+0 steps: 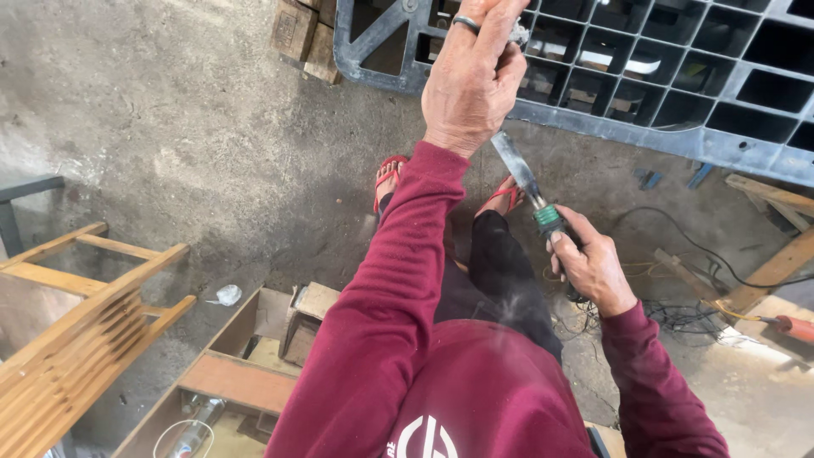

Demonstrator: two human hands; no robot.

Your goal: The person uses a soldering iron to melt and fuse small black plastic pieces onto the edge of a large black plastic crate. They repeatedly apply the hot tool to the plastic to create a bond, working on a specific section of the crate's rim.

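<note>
Our right hand grips the green-collared tool handle, steadying its flat metal blade; our left hand pinches closed at the grey plastic grid pallet, apparently guiding the tip.

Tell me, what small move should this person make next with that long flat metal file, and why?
Probably a short push forward along the grey metal grid frame. The left hand pinches the tip of the flat metal file at the frame's edge, and the right hand grips its green-collared handle, so both ends are steadied.
</note>
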